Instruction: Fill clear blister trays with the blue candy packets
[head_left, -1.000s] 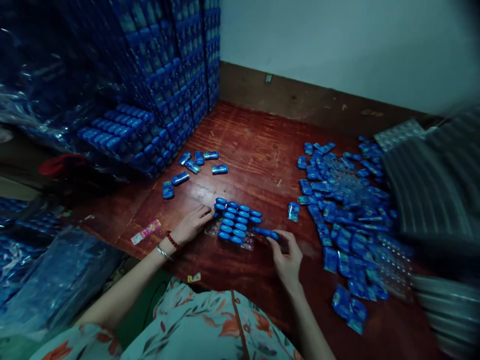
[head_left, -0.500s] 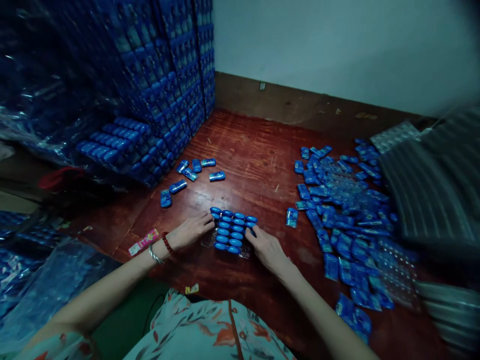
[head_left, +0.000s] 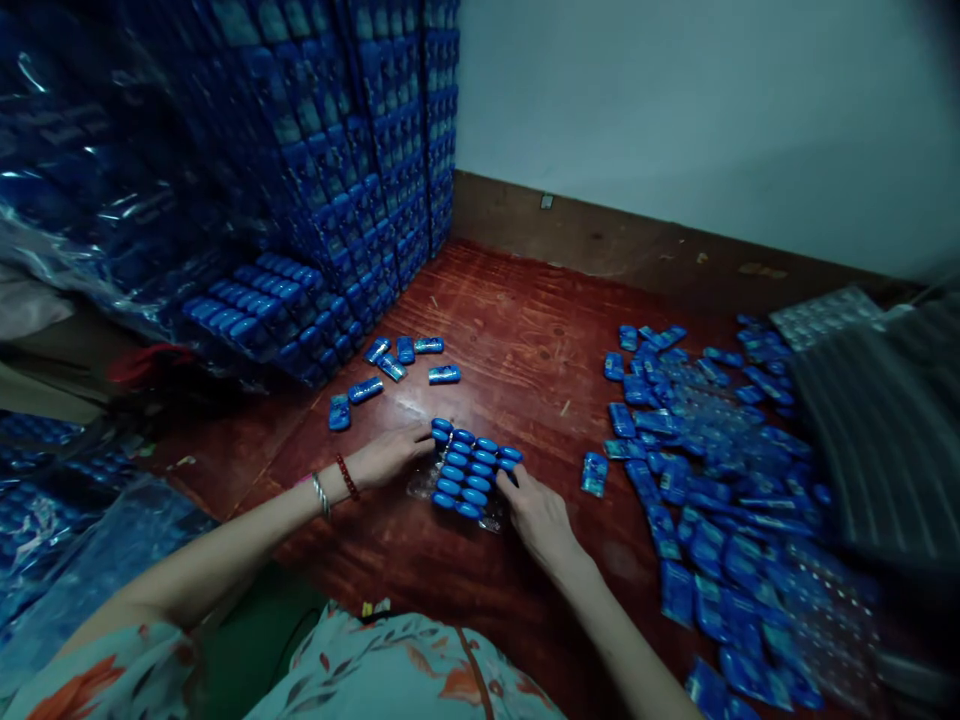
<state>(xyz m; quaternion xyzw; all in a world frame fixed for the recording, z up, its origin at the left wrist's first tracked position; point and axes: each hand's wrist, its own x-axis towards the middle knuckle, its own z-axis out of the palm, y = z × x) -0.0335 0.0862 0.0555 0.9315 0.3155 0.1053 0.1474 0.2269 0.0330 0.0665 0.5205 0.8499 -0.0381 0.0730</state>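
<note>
Small glossy blue packets [head_left: 474, 482] stand on edge in rows, close together, in a clear plastic tray [head_left: 421, 484] on the table before me. Bare tray shows at its left side and lower right corner. My left hand [head_left: 386, 462], with a red bead bracelet and a silver bangle at the wrist, has its fingertips on the blue packet at the tray's far left corner. At the right side, my right hand [head_left: 538, 508] has thumb and fingers closed on a blue packet [head_left: 510, 455] at the end of the far row. Its fingertips are partly hidden.
Loose blue packets [head_left: 444, 374] lie beyond my left hand. A large heap of them [head_left: 712, 480], with clear trays [head_left: 825, 600] among it, covers the right side. Packed trays [head_left: 397, 150] form a tall stack at back left. Grey stacked trays [head_left: 885, 420] stand far right.
The whole view has shifted, so things appear a little lower and further right. Both hands stay at the tray with nearly the same hold.
</note>
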